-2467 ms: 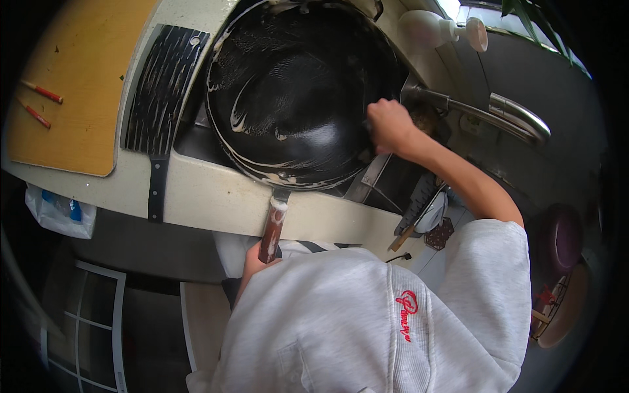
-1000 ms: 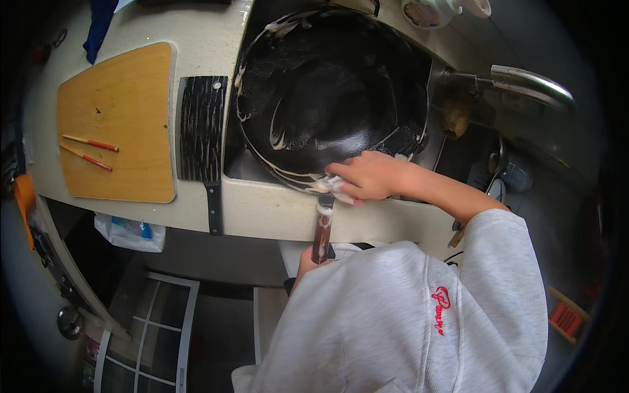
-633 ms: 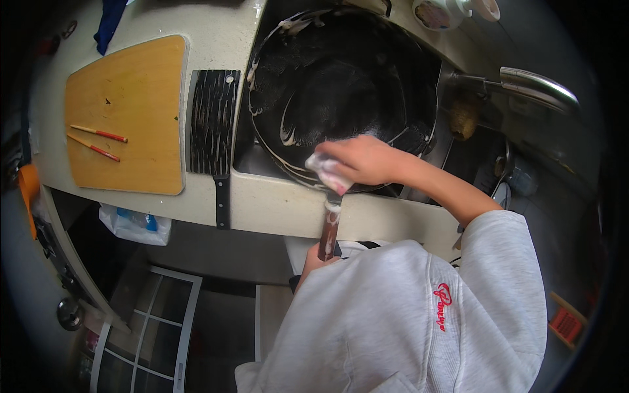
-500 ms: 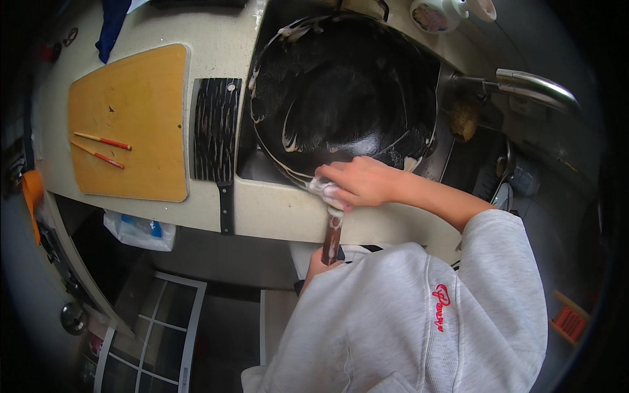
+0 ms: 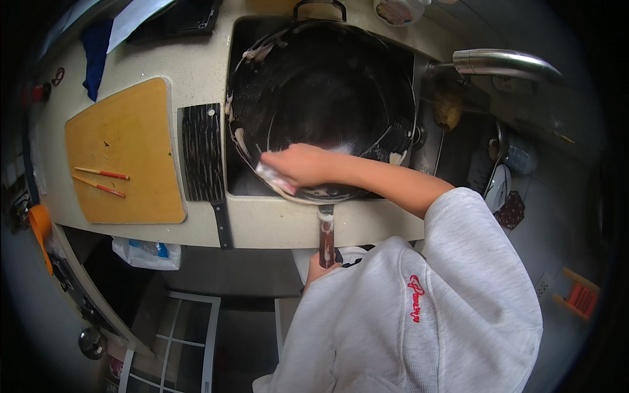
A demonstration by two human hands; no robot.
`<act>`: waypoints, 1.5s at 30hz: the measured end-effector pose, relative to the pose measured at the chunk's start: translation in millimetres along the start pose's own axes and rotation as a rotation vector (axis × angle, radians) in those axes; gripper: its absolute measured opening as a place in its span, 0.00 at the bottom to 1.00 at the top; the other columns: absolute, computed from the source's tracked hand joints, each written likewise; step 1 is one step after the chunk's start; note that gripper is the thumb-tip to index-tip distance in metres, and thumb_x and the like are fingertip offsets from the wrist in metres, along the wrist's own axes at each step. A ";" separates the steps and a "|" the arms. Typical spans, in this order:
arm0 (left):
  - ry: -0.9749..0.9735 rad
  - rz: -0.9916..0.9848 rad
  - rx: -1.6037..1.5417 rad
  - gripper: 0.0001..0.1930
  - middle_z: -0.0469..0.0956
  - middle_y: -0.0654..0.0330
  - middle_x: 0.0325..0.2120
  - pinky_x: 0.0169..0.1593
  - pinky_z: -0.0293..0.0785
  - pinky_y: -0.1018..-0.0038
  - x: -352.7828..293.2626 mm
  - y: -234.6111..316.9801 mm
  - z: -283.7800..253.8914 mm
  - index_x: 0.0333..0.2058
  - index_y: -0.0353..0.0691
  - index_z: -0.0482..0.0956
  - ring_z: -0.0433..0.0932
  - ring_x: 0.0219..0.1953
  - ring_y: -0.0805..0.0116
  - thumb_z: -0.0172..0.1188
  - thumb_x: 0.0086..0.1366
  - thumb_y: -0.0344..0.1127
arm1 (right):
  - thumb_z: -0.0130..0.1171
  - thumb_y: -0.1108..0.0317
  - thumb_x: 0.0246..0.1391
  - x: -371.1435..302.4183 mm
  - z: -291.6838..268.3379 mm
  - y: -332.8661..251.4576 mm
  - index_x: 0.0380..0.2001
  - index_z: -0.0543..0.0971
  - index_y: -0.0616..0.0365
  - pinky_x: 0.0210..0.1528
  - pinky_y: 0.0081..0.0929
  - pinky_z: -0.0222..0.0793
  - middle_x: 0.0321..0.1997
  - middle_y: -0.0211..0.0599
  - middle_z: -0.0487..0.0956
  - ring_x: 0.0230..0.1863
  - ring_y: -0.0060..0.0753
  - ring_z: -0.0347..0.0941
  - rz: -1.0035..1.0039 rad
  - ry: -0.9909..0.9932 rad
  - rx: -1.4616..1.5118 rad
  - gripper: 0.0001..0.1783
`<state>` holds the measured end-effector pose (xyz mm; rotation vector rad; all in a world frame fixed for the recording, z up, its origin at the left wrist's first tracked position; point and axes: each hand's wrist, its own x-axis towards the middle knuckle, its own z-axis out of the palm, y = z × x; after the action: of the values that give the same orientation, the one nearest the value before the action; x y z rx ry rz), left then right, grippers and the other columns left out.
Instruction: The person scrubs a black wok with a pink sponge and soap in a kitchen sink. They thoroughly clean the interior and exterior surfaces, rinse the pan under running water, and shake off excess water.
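A large black wok (image 5: 327,85) lies over the sink, with soap suds along its rim and streaks inside. My right hand (image 5: 304,165) is closed on a foamy white and pink sponge (image 5: 278,179), pressed to the wok's near left inner wall. Toward my body runs the wok's brown handle (image 5: 326,236), with some foam on it. My left hand (image 5: 320,270) grips the end of that handle, partly hidden by the grey sweatshirt sleeve and body. A dark loop handle (image 5: 320,5) shows on the wok's far side.
Left of the sink lies a black-bladed cleaver (image 5: 202,157), then a yellow cutting board (image 5: 128,147) bearing two red-ended chopsticks (image 5: 105,174). A metal faucet (image 5: 504,64) reaches in at the right. A plastic bag (image 5: 147,254) hangs below the counter edge.
My right hand and the sponge have moved from the handle's joint with the wok up and left onto its inner wall. My left hand stays on the handle. The whole view has shifted.
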<state>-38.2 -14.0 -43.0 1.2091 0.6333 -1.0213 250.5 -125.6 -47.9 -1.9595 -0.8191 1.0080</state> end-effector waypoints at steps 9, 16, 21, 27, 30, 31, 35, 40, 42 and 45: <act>0.025 0.023 0.062 0.12 0.70 0.67 0.21 0.31 0.66 0.75 -0.3 -0.1 -0.8 0.27 0.36 0.71 0.68 0.25 0.78 0.66 0.46 0.25 | 0.55 0.67 0.47 54.6 -8.5 23.6 0.43 0.65 0.60 0.22 0.39 0.71 0.36 0.55 0.74 0.24 0.47 0.77 -0.102 0.401 -0.480 0.20; 0.058 0.010 0.033 0.14 0.70 0.66 0.22 0.32 0.67 0.76 -3.9 10.8 2.5 0.28 0.37 0.71 0.69 0.26 0.77 0.67 0.44 0.26 | 0.54 0.70 0.46 12.5 -90.4 103.6 0.31 0.73 0.55 0.27 0.35 0.72 0.25 0.37 0.78 0.30 0.41 0.77 0.289 0.511 -0.937 0.06; 0.089 -0.015 0.048 0.12 0.73 0.65 0.24 0.33 0.69 0.75 -9.5 24.0 7.4 0.30 0.35 0.73 0.71 0.28 0.78 0.67 0.47 0.27 | 0.55 0.70 0.46 -96.6 -68.1 87.4 0.41 0.80 0.40 0.35 0.34 0.72 0.28 0.34 0.80 0.36 0.37 0.78 0.331 0.078 -0.859 0.17; 0.296 0.125 -0.300 0.15 0.75 0.64 0.28 0.36 0.69 0.78 -16.7 11.3 20.9 0.40 0.36 0.70 0.72 0.31 0.78 0.65 0.56 0.29 | 0.55 0.69 0.45 -108.9 -44.0 40.4 0.42 0.79 0.44 0.44 0.39 0.69 0.36 0.38 0.76 0.43 0.43 0.74 0.322 0.133 -0.460 0.17; 0.367 0.336 -0.306 0.14 0.75 0.62 0.32 0.40 0.68 0.79 -12.1 -15.5 6.1 0.43 0.37 0.69 0.71 0.34 0.78 0.61 0.60 0.30 | 0.54 0.69 0.54 -103.9 -34.7 54.1 0.44 0.75 0.50 0.47 0.29 0.68 0.41 0.34 0.77 0.44 0.33 0.74 0.131 0.362 0.388 0.13; 0.397 0.441 -0.270 0.13 0.75 0.61 0.33 0.41 0.68 0.80 -9.2 -25.3 1.3 0.44 0.37 0.69 0.71 0.35 0.77 0.59 0.62 0.29 | 0.54 0.69 0.57 -100.8 -31.1 59.2 0.45 0.74 0.51 0.49 0.25 0.67 0.42 0.31 0.76 0.45 0.28 0.72 0.039 0.416 0.828 0.12; 0.763 0.640 -0.207 0.12 0.71 0.57 0.40 0.52 0.66 0.72 -39.1 36.3 4.1 0.43 0.34 0.68 0.70 0.43 0.69 0.54 0.60 0.22 | 0.52 0.65 0.61 -100.9 -30.3 29.0 0.45 0.68 0.50 0.49 0.29 0.68 0.45 0.26 0.72 0.48 0.21 0.69 0.054 0.539 1.347 0.10; 0.580 0.727 0.204 0.33 0.68 0.53 0.48 0.56 0.67 0.66 -47.6 151.1 -3.5 0.55 0.35 0.61 0.70 0.52 0.62 0.64 0.50 0.21 | 0.51 0.64 0.61 -87.5 -9.8 -9.9 0.47 0.65 0.50 0.57 0.44 0.66 0.53 0.33 0.69 0.57 0.34 0.67 -0.217 0.477 1.700 0.13; 0.457 0.673 0.286 0.43 0.65 0.50 0.54 0.56 0.67 0.63 -32.6 193.4 9.3 0.60 0.34 0.56 0.68 0.55 0.59 0.70 0.47 0.27 | 0.52 0.65 0.60 -83.7 1.7 -24.2 0.48 0.64 0.49 0.58 0.44 0.65 0.54 0.35 0.68 0.57 0.34 0.66 -0.248 0.533 1.726 0.14; 0.275 0.685 -0.072 0.39 0.67 0.54 0.52 0.52 0.72 0.71 -1.7 217.5 22.4 0.57 0.34 0.59 0.72 0.51 0.66 0.72 0.49 0.29 | 0.50 0.69 0.60 -84.3 13.0 -47.1 0.47 0.64 0.49 0.60 0.41 0.62 0.53 0.34 0.68 0.57 0.32 0.65 -0.243 0.650 1.736 0.13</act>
<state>152.5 -29.9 62.5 1.3763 0.4071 -0.2592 189.9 -165.2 17.3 -0.5035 0.2698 0.4498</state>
